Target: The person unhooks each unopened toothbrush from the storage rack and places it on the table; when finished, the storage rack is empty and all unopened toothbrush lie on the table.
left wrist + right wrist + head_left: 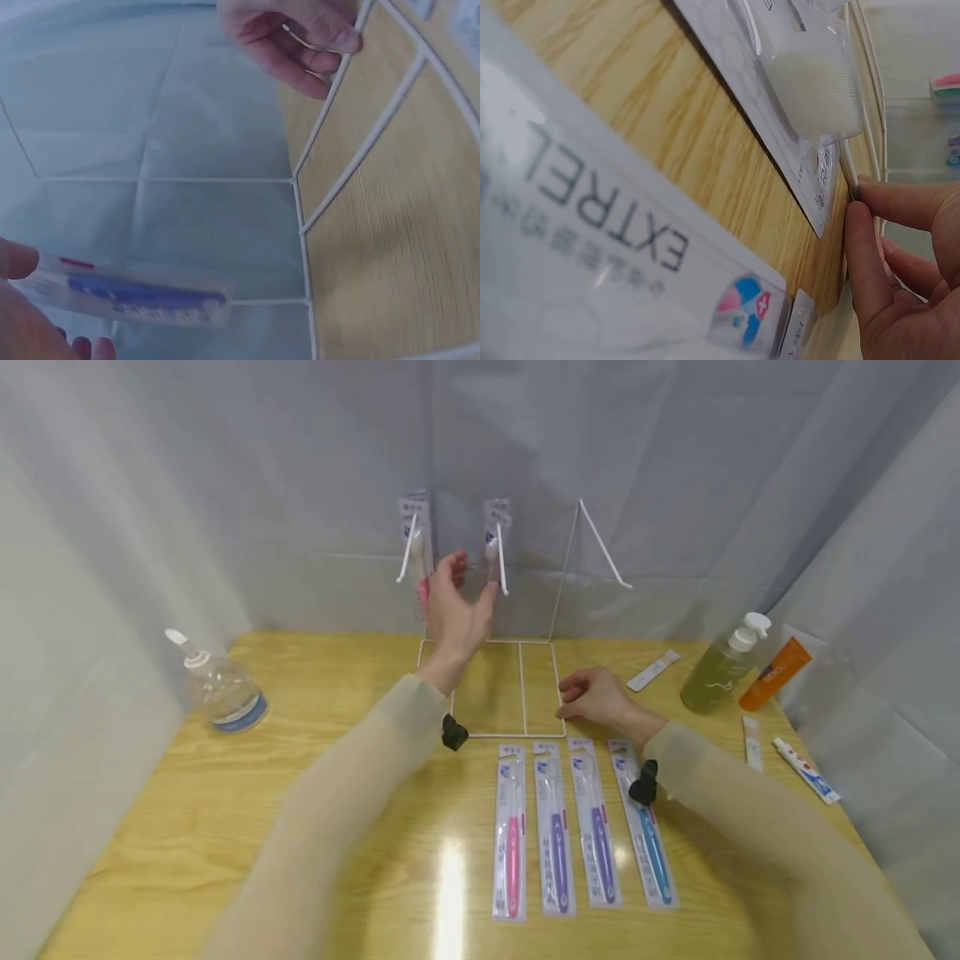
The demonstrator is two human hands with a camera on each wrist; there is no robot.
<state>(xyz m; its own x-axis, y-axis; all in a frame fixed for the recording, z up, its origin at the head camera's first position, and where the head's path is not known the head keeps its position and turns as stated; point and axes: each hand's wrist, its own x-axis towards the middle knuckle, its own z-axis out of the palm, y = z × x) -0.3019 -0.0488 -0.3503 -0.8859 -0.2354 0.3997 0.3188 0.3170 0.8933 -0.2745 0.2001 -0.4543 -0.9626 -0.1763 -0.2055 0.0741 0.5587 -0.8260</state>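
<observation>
Pinches the rack (522, 689) at right with the right hand (596, 697). Holds the left hand (459, 614) loosely spread near a hanging toothbrush (491, 545), far middle.

Table (187, 827): wood grain under a smooth, glossy finish that returns a bright streak of light. Rack (522, 689): smooth wire, apparently coated metal. Toothbrush packs (557, 860): clear, shiny plastic over a smooth, printed backing; the bristles (810, 94) inside look fine and matt. Curtain (525, 435): matt, creased cloth. Sleeves (375, 760): plain, matt cloth. Pump bottles (221, 689): smooth, see-through plastic. Orange tube (776, 675): smooth plastic.
</observation>
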